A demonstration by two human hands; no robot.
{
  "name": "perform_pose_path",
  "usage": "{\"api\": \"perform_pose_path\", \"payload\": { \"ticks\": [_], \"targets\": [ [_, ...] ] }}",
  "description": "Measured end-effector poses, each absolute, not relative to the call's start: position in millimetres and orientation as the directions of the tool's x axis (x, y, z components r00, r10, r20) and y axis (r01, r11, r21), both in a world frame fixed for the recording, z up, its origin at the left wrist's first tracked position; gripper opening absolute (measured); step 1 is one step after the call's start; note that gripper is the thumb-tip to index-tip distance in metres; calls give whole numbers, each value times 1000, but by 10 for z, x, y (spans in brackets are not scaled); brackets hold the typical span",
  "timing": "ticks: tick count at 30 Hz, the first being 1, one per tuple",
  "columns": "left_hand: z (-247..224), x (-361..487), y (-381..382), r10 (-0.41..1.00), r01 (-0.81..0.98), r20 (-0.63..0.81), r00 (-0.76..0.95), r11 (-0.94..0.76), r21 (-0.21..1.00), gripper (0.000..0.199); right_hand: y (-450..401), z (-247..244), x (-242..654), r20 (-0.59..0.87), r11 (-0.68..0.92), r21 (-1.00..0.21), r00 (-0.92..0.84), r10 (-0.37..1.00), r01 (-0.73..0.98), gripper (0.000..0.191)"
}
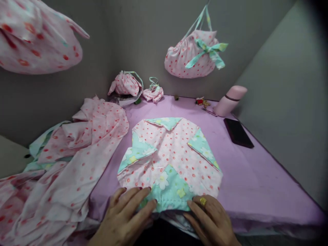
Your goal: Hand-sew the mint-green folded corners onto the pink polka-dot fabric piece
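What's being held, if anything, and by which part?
Left hand and right hand hold the spread pink red-dotted cloth with mint floral corners by its near edge.

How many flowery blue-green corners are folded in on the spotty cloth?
4 turquoise flower-printed fabric corners: far corner, left corner, right corner and near corner, partly hidden by the left hand and right hand.

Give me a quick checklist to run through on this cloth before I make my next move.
1. Left hand touching the near edge of the dotted cloth: ok.
2. Right hand touching that same edge: ok.
3. Cloth lying smooth: not ok, creases show beside the left green flap.
4. Thin strand on the cloth, needle or thread: cannot tell.
5. Phone clear of the cloth: ok.
6. Pink bottle clear of the cloth: ok.
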State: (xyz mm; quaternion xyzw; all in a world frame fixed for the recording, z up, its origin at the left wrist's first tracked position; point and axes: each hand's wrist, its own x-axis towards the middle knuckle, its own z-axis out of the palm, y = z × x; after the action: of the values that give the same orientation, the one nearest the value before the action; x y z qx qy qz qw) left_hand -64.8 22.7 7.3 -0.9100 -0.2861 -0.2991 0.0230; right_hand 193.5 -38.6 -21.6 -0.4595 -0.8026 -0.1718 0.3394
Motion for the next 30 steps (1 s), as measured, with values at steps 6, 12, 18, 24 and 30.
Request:
{"api": "perform_pose_path", "payload": {
  "ticks": [6, 12, 18, 24, 30],
  "targets": [
    [130, -114, 226, 420, 407, 467, 778, -903, 134, 33, -467, -315, 2015, 723, 490, -41, -313, 616, 871, 16],
    [60, 51, 260, 395, 370, 415, 819, -918, 144, 23, -528, -315, 2138, 777, 460, -139, -191, 599, 877, 21],
    [76, 154, 278, 349, 320, 459, 817, -937, 142, 28, -533, -258, 2202, 776, 428, -128, -178, 605, 894, 23],
    [83, 337, 248, 352, 318, 451, 821, -936, 151, 26, -453, -199, 2150, 740, 426, -106, -215, 637, 899, 17],
    [105, 231, 222, 399, 379, 352, 847, -917, 126, 21, -477, -208, 2217, 715, 462, -23, -308, 628, 887, 19]
  ]
}}
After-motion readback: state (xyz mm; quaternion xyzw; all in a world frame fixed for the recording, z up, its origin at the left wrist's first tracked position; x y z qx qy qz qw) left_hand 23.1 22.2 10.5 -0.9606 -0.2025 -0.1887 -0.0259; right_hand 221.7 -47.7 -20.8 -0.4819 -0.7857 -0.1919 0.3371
